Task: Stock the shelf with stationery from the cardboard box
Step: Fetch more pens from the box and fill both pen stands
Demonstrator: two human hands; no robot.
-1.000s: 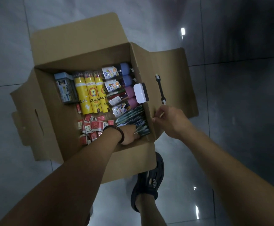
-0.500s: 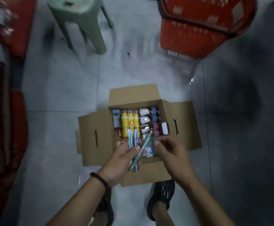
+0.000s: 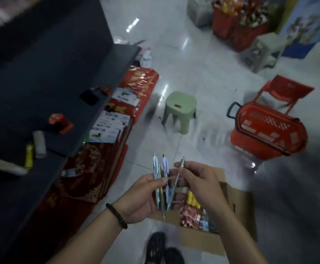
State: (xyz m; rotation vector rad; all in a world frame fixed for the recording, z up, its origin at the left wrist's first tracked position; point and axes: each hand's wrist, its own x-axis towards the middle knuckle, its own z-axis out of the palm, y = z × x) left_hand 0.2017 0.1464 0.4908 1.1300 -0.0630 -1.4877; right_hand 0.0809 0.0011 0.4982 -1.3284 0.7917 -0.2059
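The left hand (image 3: 142, 199) holds a small bunch of pens (image 3: 165, 165) upright over the near left corner of the cardboard box (image 3: 240, 208), which sits on the floor (image 3: 203, 73). Its fingers (image 3: 162, 181) are curled round the middle of the barrels. The right hand (image 3: 199, 180) pinches one grey pen (image 3: 182, 162) near its clicker end. The tip of that pen slants down into the bunch, and I cannot tell whether it is free of the left grip.

Pens like these should be light and stiff, with smooth plastic barrels, so a loose bunch will likely fan out or slip apart one by one. A firm hold round the middle, all tips pointing one way, looks the safest. Clips may snag on each other when one pen is drawn out.

The dark shelf (image 3: 47, 73) runs along the left. Near its front edge lie a red item (image 3: 60, 121), a white roll (image 3: 39, 143) and a yellow tube (image 3: 29, 155) — all too blurred to name better — and they take up part of the landing space. Red packets (image 3: 98, 168) are stacked on the floor against the foot of the shelf, between the person and its lower part. A green stool (image 3: 180, 109) and a red basket (image 3: 265, 130) stand well apart on the open floor, out of the way.
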